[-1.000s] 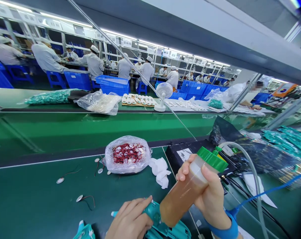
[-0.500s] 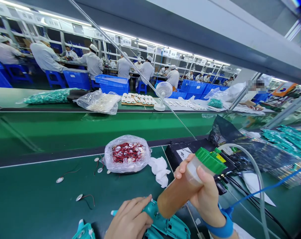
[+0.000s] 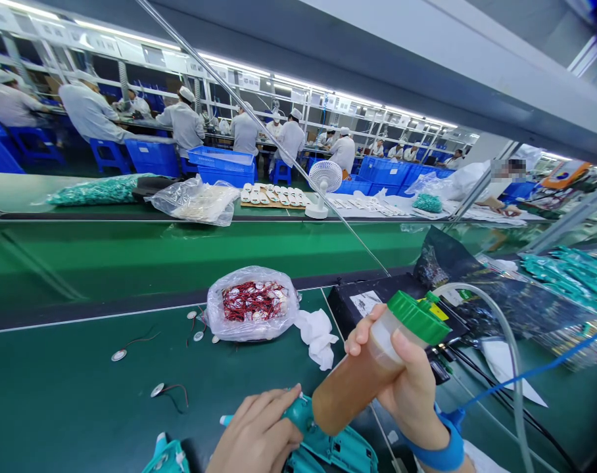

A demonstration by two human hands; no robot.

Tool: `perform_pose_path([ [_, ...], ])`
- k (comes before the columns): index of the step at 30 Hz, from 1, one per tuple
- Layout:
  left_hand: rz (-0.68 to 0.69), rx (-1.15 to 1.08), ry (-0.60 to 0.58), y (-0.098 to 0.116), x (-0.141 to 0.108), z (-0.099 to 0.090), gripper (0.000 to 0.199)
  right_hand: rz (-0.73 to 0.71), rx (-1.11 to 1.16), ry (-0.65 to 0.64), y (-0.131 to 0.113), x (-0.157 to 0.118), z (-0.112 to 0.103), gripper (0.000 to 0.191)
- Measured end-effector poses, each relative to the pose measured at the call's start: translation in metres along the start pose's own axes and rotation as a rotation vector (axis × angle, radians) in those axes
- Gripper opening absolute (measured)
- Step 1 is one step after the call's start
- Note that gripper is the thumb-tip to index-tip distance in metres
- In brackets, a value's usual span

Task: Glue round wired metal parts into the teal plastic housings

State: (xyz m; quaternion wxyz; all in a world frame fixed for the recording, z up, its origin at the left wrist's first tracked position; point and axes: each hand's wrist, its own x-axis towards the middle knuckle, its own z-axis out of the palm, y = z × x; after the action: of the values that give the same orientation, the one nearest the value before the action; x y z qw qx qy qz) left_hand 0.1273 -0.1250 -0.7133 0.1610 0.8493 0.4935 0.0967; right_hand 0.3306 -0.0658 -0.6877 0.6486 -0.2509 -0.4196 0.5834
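My right hand [image 3: 402, 374], with a blue wrist strap, is wrapped around a brown-filled bottle [image 3: 352, 387]. A green cap [image 3: 417, 318] with a clear hose tops it, and the bottle tilts down to the left. Its lower end is over a teal plastic housing [image 3: 350, 447]; whether it touches cannot be seen. My left hand [image 3: 262, 430] lies over the housing's left part with fingers bent against it, hiding what is under the palm. Another teal piece [image 3: 167, 456] is at the bottom edge, left of my left hand.
A plastic bag of white discs with red wires [image 3: 254, 305] sits ahead, beside crumpled tissue [image 3: 318, 336]. Loose wired discs [image 3: 158, 390] lie to the left. A black box [image 3: 348, 295], cables and teal parts [image 3: 569, 269] are to the right. A fan [image 3: 323, 184] stands on the far ledge.
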Motion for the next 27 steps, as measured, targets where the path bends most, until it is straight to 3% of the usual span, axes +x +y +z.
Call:
perform_pose_path([
  [6,-0.005,0.018,-0.038,0.002,0.001,0.004,0.019,0.019,0.02,-0.017,0.0,0.0,-0.002,0.026],
  [15,0.011,-0.023,0.065,0.0,-0.003,0.004,0.017,0.027,0.016,0.047,-0.002,-0.001,0.006,0.029],
  [23,0.037,-0.072,0.107,0.0,-0.003,0.004,0.017,0.001,-0.016,-0.085,-0.009,-0.001,0.009,0.027],
  [27,0.031,-0.069,0.103,0.0,-0.002,0.006,0.016,-0.026,-0.018,-0.074,-0.011,0.0,0.012,0.028],
])
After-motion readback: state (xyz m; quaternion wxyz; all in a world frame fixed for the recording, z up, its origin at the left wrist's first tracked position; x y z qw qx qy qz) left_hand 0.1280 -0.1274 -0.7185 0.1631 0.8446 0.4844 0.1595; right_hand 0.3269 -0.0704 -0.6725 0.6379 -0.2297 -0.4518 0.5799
